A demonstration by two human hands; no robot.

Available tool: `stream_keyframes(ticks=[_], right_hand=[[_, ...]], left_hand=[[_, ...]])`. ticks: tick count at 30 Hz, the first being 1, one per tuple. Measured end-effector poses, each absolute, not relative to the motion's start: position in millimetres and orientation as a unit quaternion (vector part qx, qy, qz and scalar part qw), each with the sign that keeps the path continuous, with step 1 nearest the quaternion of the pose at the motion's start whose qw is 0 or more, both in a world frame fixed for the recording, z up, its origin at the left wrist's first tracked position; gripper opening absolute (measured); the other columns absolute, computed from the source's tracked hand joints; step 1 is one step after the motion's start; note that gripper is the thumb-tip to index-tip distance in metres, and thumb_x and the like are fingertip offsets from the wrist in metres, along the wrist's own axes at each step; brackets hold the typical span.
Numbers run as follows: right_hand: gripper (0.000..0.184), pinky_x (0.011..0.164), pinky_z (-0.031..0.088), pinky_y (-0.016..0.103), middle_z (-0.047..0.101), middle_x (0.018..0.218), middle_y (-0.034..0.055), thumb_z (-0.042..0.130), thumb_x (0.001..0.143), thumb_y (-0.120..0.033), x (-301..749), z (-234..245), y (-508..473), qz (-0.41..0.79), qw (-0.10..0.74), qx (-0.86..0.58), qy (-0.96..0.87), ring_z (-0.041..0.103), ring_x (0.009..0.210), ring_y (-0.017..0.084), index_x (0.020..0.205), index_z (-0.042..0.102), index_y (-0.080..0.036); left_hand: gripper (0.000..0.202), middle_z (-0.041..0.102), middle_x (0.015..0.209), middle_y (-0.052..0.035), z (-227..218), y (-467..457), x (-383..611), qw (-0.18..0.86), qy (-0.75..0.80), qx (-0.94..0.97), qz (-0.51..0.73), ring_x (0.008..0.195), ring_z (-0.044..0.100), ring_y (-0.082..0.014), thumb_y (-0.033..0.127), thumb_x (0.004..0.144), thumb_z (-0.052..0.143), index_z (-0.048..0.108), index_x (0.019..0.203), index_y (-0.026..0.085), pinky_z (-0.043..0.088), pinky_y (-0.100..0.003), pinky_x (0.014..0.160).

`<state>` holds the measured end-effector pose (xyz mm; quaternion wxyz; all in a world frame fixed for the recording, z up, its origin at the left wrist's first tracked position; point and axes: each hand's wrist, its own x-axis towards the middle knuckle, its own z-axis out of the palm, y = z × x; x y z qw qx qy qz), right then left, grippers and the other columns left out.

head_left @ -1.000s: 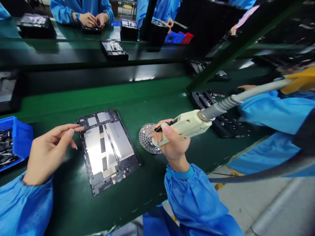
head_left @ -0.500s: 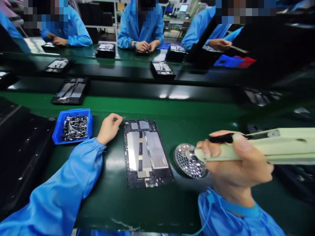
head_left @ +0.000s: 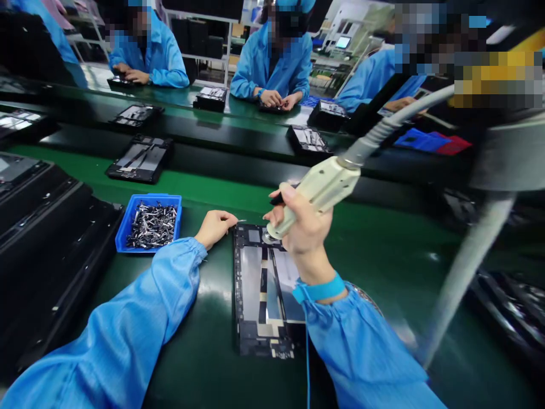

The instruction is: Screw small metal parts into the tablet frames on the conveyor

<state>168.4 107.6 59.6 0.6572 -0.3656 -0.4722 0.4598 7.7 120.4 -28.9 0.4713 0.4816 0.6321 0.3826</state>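
Observation:
An opened tablet [head_left: 251,284] lies on the green bench, its inner side up, with silvery panels and dark ribbon strips showing. At its upper left corner my left hand [head_left: 215,227] is closed in a pinch on a small thin part [head_left: 241,220], too small to make out. My right hand [head_left: 309,224] is wrapped around a cream electric screwdriver [head_left: 326,184] with a cable at its back. The tool's metal tip end [head_left: 268,236] is over the top of the tablet; contact cannot be told. My right forearm covers the tablet's right side.
A blue bin [head_left: 119,236] of small metal-and-black parts stands left of my left hand. Black trays [head_left: 55,227] rise at the far left. Several opened tablets [head_left: 140,159] lie further back. A pale hose [head_left: 472,272] hangs at right. Co-workers in blue [head_left: 272,62] sit opposite.
My right hand has brought the screwdriver left from the perforated metal dish to the tablet's top, turning it more upright. My left hand keeps its pinch by the corner. The view has shifted.

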Motion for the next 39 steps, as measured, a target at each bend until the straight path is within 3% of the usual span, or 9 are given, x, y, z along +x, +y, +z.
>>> stream_keyframes(ticks=[10, 16, 22, 28, 33, 36, 39], right_hand=[[0.025, 0.046, 0.059, 0.030, 0.052, 0.040, -0.0075, 0.081, 0.073, -0.040, 124.8, 28.1, 137.0, 0.469, 0.660, -0.371, -0.455, 0.048, 0.035, 0.010, 0.063, 0.068, -0.021], [0.025, 0.044, 0.056, 0.029, 0.052, 0.041, -0.0075, 0.081, 0.071, -0.041, 115.5, 21.2, 139.2, 0.469, 0.667, -0.364, -0.450, 0.049, 0.035, 0.011, 0.063, 0.070, -0.021], [0.028, 0.048, 0.060, 0.031, 0.051, 0.040, -0.0075, 0.079, 0.071, -0.042, 113.5, 20.5, 141.4, 0.467, 0.659, -0.368, -0.461, 0.049, 0.036, 0.012, 0.058, 0.064, -0.023], [0.036, 0.041, 0.051, 0.028, 0.054, 0.043, -0.0047, 0.082, 0.070, -0.046, 110.4, 17.7, 137.4, 0.463, 0.642, -0.385, -0.474, 0.052, 0.037, 0.013, 0.053, 0.061, -0.022], [0.038, 0.043, 0.052, 0.029, 0.055, 0.043, -0.0038, 0.083, 0.069, -0.047, 107.5, 18.2, 138.7, 0.474, 0.655, -0.369, -0.458, 0.051, 0.037, 0.013, 0.054, 0.060, -0.021], [0.033, 0.047, 0.054, 0.030, 0.052, 0.042, -0.0066, 0.082, 0.068, -0.047, 119.7, 41.8, 131.6, 0.485, 0.705, -0.306, -0.417, 0.048, 0.035, 0.011, 0.064, 0.062, -0.021], [0.034, 0.045, 0.050, 0.030, 0.045, 0.040, -0.0088, 0.081, 0.071, -0.052, 153.2, 75.2, 102.8, 0.512, 0.722, -0.233, -0.402, 0.042, 0.033, 0.010, 0.073, 0.067, -0.021]], left_hand=[[0.009, 0.072, 0.075, -0.0010, -37.6, 114.2, 15.9, 0.425, 0.644, 0.496, 0.398, 0.061, 0.055, -0.0113, 0.012, 0.083, 0.069, 0.076, 0.078, 0.015, 0.043, -0.024, 0.068], [0.014, 0.061, 0.054, 0.0028, -40.2, 120.5, 13.2, 0.471, 0.635, 0.491, 0.366, 0.046, 0.054, -0.0106, 0.010, 0.082, 0.070, 0.071, 0.069, 0.014, 0.040, -0.023, 0.056], [0.020, 0.060, 0.053, 0.0028, -42.6, 124.0, 12.6, 0.483, 0.634, 0.478, 0.369, 0.046, 0.055, -0.0091, 0.006, 0.083, 0.066, 0.068, 0.065, 0.014, 0.041, -0.020, 0.056], [0.026, 0.056, 0.050, 0.0030, -46.5, 122.6, 13.7, 0.473, 0.641, 0.479, 0.367, 0.045, 0.054, -0.0093, 0.007, 0.086, 0.063, 0.063, 0.061, 0.015, 0.040, -0.019, 0.053], [0.024, 0.055, 0.048, 0.0028, -44.8, 126.1, 9.8, 0.437, 0.655, 0.505, 0.354, 0.046, 0.056, -0.0104, 0.009, 0.085, 0.060, 0.062, 0.062, 0.015, 0.044, -0.020, 0.054], [0.019, 0.060, 0.053, -0.0010, -31.6, 128.0, 6.8, 0.393, 0.666, 0.530, 0.348, 0.052, 0.063, -0.0159, 0.015, 0.084, 0.062, 0.065, 0.065, 0.015, 0.054, -0.026, 0.059], [0.016, 0.077, 0.090, -0.0150, -25.3, 101.0, 18.4, 0.309, 0.673, 0.558, 0.375, 0.094, 0.076, -0.0296, 0.023, 0.084, 0.061, 0.074, 0.087, 0.015, 0.063, -0.047, 0.088]])
